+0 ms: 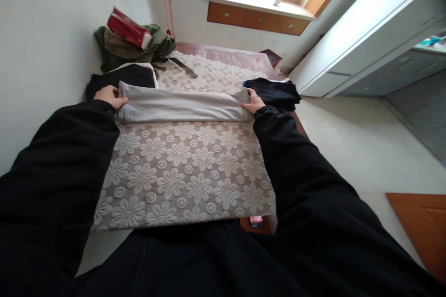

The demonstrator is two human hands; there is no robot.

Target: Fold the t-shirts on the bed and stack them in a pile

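A light grey garment, folded into a long flat strip, lies crosswise on the flower-patterned tablecloth. My left hand grips its left end, thumb on top and fingers curled behind the edge. At the opposite end my right hand pinches the cloth near its upper corner. The garment's exact kind does not show. Close behind my left hand is a folded black cloth with a white edge. Just past my right hand lies a stack of dark folded clothes.
An olive backpack with a red box-like package on it stands at the back left, against the wall. A strap trails onto the table. White cabinets stand to the right, beyond the floor. A window with orange drawers is behind.
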